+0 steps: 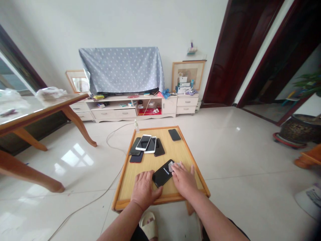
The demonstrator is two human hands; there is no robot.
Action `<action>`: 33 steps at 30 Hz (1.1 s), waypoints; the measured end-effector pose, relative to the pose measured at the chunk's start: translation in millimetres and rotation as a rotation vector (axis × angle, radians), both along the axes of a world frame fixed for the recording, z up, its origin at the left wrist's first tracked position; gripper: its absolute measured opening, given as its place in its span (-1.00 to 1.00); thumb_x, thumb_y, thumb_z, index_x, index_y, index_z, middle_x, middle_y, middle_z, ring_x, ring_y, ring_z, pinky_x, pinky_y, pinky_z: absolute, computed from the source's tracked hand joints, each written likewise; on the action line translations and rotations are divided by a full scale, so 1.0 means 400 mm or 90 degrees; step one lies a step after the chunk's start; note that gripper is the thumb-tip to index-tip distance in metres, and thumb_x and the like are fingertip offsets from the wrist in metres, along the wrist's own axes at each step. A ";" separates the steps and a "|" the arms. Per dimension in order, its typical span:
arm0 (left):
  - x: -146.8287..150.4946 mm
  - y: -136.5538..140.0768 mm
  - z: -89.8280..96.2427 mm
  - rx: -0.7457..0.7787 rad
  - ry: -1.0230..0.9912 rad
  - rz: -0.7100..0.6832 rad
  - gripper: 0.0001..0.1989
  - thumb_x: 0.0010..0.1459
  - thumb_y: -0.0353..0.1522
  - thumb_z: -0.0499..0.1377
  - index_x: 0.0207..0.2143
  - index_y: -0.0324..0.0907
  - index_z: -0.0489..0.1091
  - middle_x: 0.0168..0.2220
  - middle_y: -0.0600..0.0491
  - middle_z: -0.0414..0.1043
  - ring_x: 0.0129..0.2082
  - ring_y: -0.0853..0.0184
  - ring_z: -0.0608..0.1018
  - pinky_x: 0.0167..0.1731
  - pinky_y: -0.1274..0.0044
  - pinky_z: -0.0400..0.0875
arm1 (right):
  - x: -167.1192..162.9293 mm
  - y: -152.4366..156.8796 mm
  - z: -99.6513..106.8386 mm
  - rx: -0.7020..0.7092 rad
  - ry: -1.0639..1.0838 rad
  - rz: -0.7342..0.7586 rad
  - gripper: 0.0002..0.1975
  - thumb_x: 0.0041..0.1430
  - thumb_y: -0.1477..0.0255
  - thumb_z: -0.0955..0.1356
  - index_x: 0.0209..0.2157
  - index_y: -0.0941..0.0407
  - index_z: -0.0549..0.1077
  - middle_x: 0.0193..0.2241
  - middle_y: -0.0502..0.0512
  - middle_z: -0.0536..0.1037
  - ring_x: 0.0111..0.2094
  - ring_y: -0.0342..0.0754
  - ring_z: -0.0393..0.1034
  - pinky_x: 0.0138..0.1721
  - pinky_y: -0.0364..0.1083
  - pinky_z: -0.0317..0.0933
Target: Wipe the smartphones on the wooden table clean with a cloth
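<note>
A black smartphone (pixel 162 174) lies at a slant near the front of the small wooden table (pixel 175 150), pale lettering lit on its screen. My left hand (pixel 144 189) grips its lower left end, with the thumb along the near edge. Under the fingers of my right hand (pixel 184 179) is a crumpled whitish wipe (pixel 171 166), pressed on the phone's upper right part. Further back lie two white-framed phones (pixel 143 142) and several dark phones (pixel 159 147), partly overlapping. Another dark phone (pixel 174 135) lies apart at the far right.
A small clear spray bottle (pixel 136 126) stands at the table's far left corner. A cable (pixel 100 194) runs over the tiled floor on the left. Beside it stands a larger wooden table (pixel 50 106). A white TV cabinet (pixel 115 113) lines the wall; a potted plant (pixel 298 129) is at right.
</note>
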State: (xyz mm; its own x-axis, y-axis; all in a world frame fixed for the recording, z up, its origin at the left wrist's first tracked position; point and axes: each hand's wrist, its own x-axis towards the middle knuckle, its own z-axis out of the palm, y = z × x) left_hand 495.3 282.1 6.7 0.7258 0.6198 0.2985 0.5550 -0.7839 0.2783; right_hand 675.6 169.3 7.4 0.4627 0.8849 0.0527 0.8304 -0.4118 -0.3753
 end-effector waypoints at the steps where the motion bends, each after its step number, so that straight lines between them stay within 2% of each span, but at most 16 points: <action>1: 0.000 -0.001 0.001 0.000 0.000 0.002 -0.45 -0.03 -0.18 0.28 0.02 -0.12 0.29 -0.09 -0.07 0.45 -0.04 0.11 0.46 0.05 0.27 0.24 | 0.017 0.006 -0.005 0.001 -0.005 -0.025 -0.56 0.36 0.39 0.14 0.22 -0.04 0.29 0.25 0.08 0.31 0.34 0.14 -0.02 0.24 0.44 -0.58; 3: 0.001 -0.001 0.003 0.000 -0.001 0.002 -0.46 -0.03 -0.18 0.28 0.01 -0.13 0.30 -0.09 -0.06 0.45 -0.04 0.10 0.47 0.05 0.27 0.24 | 0.033 0.013 -0.016 0.020 -0.012 -0.041 -0.57 0.35 0.42 0.16 0.19 -0.01 0.34 0.23 0.10 0.35 0.31 0.11 0.05 0.28 0.37 -0.50; 6: 0.001 -0.001 0.006 0.005 -0.005 -0.006 -0.47 -0.02 -0.18 0.27 0.01 -0.13 0.30 -0.10 -0.06 0.46 -0.05 0.10 0.47 0.04 0.27 0.24 | 0.020 0.016 -0.030 0.090 -0.002 0.011 -0.61 0.33 0.47 0.15 0.07 0.03 0.46 0.15 0.09 0.44 0.24 0.00 0.19 0.33 0.11 -0.23; 9: 0.001 -0.004 0.012 0.021 -0.009 -0.007 -0.51 -0.02 -0.19 0.27 -0.02 -0.13 0.34 -0.13 -0.06 0.47 -0.08 0.10 0.48 0.02 0.27 0.26 | 0.009 0.019 -0.033 0.156 0.029 0.021 -0.63 0.32 0.50 0.14 -0.09 0.05 0.53 -0.01 0.09 0.55 0.11 -0.05 0.34 0.20 -0.07 0.06; 12: 0.001 -0.011 0.017 0.052 -0.008 -0.017 -0.59 -0.01 -0.20 0.26 -0.08 -0.11 0.40 -0.19 -0.04 0.49 -0.12 0.12 0.50 -0.01 0.26 0.27 | 0.028 0.025 -0.030 0.220 0.088 -0.062 -0.70 0.29 0.46 0.17 -0.21 0.05 0.54 -0.18 0.08 0.60 -0.06 -0.02 0.44 0.00 -0.08 0.24; 16: -0.001 -0.021 0.024 0.100 0.000 -0.045 -0.71 0.08 -0.17 0.21 -0.16 -0.06 0.45 -0.21 -0.03 0.52 -0.15 0.13 0.51 0.02 0.22 0.23 | 0.072 0.037 -0.040 0.344 0.243 -0.167 -0.73 0.27 0.34 0.19 -0.25 0.05 0.51 -0.25 0.08 0.61 -0.19 0.01 0.48 -0.16 -0.08 0.30; 21: 0.006 -0.038 0.045 0.131 0.030 -0.046 -0.76 0.18 -0.21 0.14 -0.14 -0.04 0.46 -0.19 0.00 0.55 -0.14 0.14 0.53 0.05 0.18 0.19 | 0.113 0.059 -0.067 0.441 0.379 -0.226 -0.70 0.21 0.20 0.23 -0.27 0.07 0.49 -0.30 0.11 0.62 -0.24 0.04 0.50 -0.20 -0.06 0.31; 24: 0.018 -0.047 0.063 0.146 0.044 -0.048 -0.78 0.21 -0.24 0.11 -0.14 -0.05 0.46 -0.21 -0.01 0.55 -0.15 0.15 0.54 0.04 0.21 0.21 | 0.130 0.068 -0.073 0.464 0.445 -0.227 -0.68 0.19 0.18 0.23 -0.27 0.08 0.49 -0.28 0.12 0.62 -0.23 0.04 0.51 -0.18 -0.05 0.32; 27: 0.031 -0.044 0.076 0.160 0.066 -0.053 -0.79 0.27 -0.26 0.05 -0.20 -0.08 0.45 -0.32 -0.01 0.54 -0.20 0.19 0.54 0.01 0.23 0.22 | 0.141 0.069 -0.073 0.470 0.475 -0.223 -0.66 0.18 0.16 0.23 -0.26 0.09 0.49 -0.26 0.13 0.63 -0.22 0.03 0.51 -0.19 -0.05 0.33; 30: 0.039 -0.026 0.079 0.157 0.087 -0.054 -0.75 0.32 -0.26 -0.03 -0.26 -0.09 0.43 -0.38 0.00 0.53 -0.27 0.22 0.54 -0.12 0.33 0.28 | 0.144 0.067 -0.071 0.456 0.481 -0.231 -0.62 0.19 0.13 0.22 -0.25 0.10 0.49 -0.28 0.14 0.63 -0.26 0.03 0.52 -0.27 -0.06 0.34; 33: 0.042 0.000 0.072 0.111 0.060 -0.029 -0.72 0.34 -0.24 -0.08 -0.26 -0.08 0.40 -0.39 0.01 0.53 -0.33 0.24 0.56 -0.28 0.43 0.30 | 0.143 0.066 -0.070 0.467 0.522 -0.235 -0.59 0.18 0.09 0.23 -0.25 0.12 0.50 -0.28 0.16 0.63 -0.27 0.03 0.52 -0.31 -0.07 0.35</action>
